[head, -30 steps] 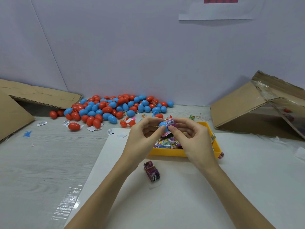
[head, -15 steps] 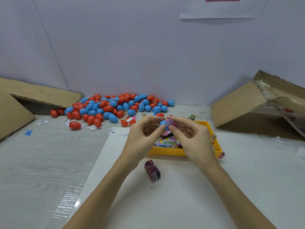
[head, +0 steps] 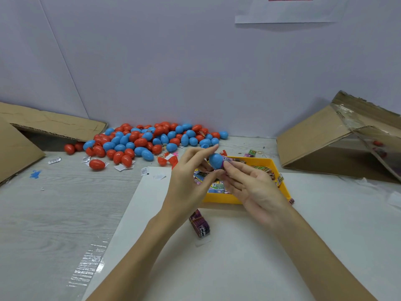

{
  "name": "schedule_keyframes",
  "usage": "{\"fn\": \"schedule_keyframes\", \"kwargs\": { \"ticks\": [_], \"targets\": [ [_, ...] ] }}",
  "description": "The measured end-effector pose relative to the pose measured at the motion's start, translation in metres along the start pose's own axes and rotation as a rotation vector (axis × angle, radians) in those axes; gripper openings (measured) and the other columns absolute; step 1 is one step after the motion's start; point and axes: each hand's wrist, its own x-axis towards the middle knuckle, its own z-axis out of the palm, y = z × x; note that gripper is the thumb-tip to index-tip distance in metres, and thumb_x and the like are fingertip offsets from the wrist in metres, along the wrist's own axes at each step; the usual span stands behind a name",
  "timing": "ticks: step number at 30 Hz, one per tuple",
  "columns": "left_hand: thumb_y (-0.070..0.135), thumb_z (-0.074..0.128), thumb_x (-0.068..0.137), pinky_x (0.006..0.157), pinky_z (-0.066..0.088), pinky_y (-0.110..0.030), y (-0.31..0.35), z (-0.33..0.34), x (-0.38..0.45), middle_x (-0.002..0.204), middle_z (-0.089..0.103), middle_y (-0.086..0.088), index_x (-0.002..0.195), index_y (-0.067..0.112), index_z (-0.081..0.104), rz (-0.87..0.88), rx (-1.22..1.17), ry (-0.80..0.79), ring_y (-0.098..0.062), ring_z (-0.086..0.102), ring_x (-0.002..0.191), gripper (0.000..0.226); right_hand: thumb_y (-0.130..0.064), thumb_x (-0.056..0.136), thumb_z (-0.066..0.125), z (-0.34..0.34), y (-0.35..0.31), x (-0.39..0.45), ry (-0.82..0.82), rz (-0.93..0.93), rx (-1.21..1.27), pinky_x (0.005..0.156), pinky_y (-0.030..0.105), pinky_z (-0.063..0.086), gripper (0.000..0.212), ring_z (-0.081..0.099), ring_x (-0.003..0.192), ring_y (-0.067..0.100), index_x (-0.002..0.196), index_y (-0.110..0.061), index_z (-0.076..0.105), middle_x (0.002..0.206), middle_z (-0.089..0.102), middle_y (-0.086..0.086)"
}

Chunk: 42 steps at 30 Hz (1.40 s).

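Okay, we have the blue egg shell held up over the far-left part of the yellow tray, between both hands. Our left hand grips it with the forefinger over the top and the thumb underneath. Our right hand pinches a purple packet between thumb and forefinger, touching the shell's right side. We can't tell how far in it sits. The other right fingers are loosely bent. A purple bundle lies on the white sheet just in front of the tray. The egg pile sits against the far wall.
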Motion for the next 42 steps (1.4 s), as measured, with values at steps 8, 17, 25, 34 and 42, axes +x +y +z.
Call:
{"fn": "schedule_keyframes", "kwargs": {
  "ticks": [8,17,25,34,42],
  "targets": [
    [0.019,0.078,0.09,0.091,0.048,-0.016,-0.003,-0.004,0.002,0.122,0.066,0.002,0.13,0.015,0.067,-0.003,-0.018,-0.014,-0.01,0.061,0.113,0.041,-0.022,0.082,0.079,0.002,-0.006,-0.001,-0.079,0.254,0.208,0.069,0.023,0.06,0.043,0.075,0.099,0.022,0.119,-0.002,0.074,0.112,0.075,0.015],
    [0.029,0.066,0.096,0.094,0.048,-0.017,-0.005,-0.001,0.0,0.124,0.069,0.012,0.132,0.019,0.067,-0.078,-0.109,-0.024,-0.009,0.062,0.117,0.037,-0.023,0.084,0.076,0.006,-0.009,-0.006,-0.099,0.313,0.298,0.071,0.022,0.059,0.043,0.074,0.103,0.022,0.124,-0.006,0.072,0.114,0.075,0.013],
    [0.031,0.057,0.101,0.09,0.046,-0.013,-0.012,0.004,-0.004,0.119,0.067,0.009,0.134,0.023,0.061,-0.038,0.041,-0.056,-0.002,0.06,0.106,0.034,-0.021,0.084,0.077,0.008,-0.005,-0.006,-0.087,0.35,0.338,0.068,0.025,0.06,0.025,0.075,0.104,0.025,0.103,-0.006,0.082,0.113,0.075,0.015],
    [0.045,0.047,0.102,0.088,0.046,-0.01,-0.008,0.005,-0.007,0.114,0.06,0.021,0.135,0.031,0.055,-0.085,0.02,-0.089,0.0,0.057,0.108,0.036,-0.025,0.081,0.078,0.012,-0.003,-0.007,-0.096,0.37,0.32,0.073,0.024,0.059,0.027,0.076,0.096,0.022,0.102,-0.008,0.082,0.116,0.076,0.011],
    [0.038,0.053,0.103,0.087,0.048,-0.015,-0.008,0.006,-0.004,0.108,0.066,0.014,0.125,0.02,0.063,-0.102,-0.054,-0.055,-0.008,0.063,0.103,0.031,-0.024,0.077,0.082,0.015,0.0,-0.008,-0.082,0.401,0.354,0.067,0.025,0.057,0.031,0.077,0.089,0.023,0.102,-0.005,0.081,0.112,0.076,0.01]
  ]
}}
